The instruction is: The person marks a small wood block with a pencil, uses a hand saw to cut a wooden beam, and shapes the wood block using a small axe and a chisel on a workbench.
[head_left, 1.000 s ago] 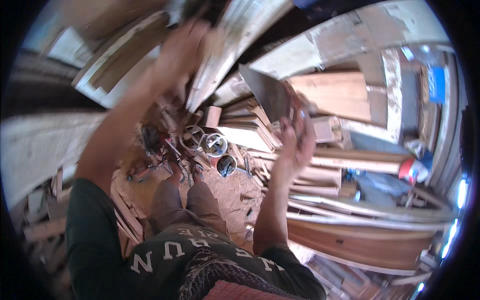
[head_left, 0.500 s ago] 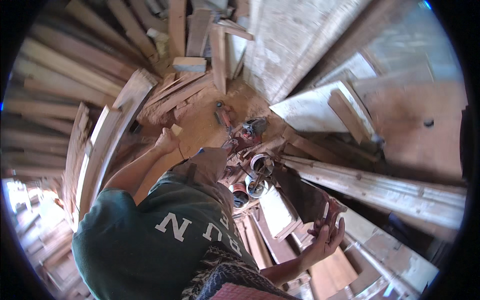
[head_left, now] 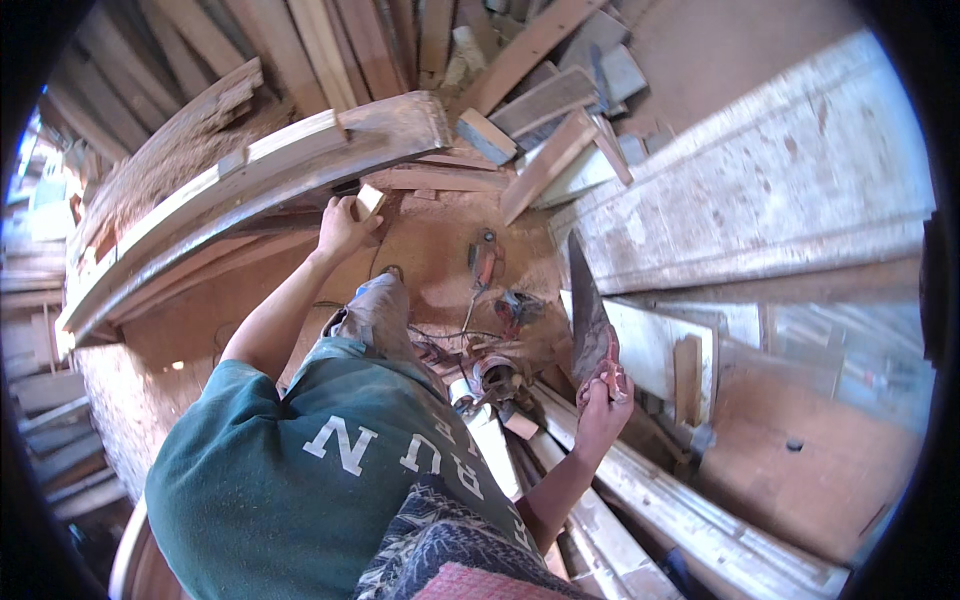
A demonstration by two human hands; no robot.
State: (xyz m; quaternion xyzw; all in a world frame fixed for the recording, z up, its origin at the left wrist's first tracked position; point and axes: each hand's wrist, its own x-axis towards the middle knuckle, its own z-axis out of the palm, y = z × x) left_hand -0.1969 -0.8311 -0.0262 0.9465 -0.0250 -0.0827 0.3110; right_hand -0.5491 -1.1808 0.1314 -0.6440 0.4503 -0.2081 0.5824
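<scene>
My left hand (head_left: 342,230) is closed on a small pale wood block (head_left: 369,202), just in front of a long plank lying across the left side. In my right hand (head_left: 604,408) is a handsaw (head_left: 588,310), gripped by its reddish-brown handle. The dark, tapered saw blade points away from me, its tip near a large whitish board. My hands are wide apart, and the saw and the block do not touch.
On the dusty floor ahead lie an orange power tool (head_left: 487,262) and a dark red one (head_left: 518,308), with a cable nearby. A bucket of tools (head_left: 497,375) stands close to my legs. The long plank (head_left: 390,130) and the whitish board (head_left: 740,170) flank the floor.
My view has turned right to left across the scene, so the plank now lies ahead of my left hand. The saw has swung up, its blade now pointing forward. Both hands keep their hold.
</scene>
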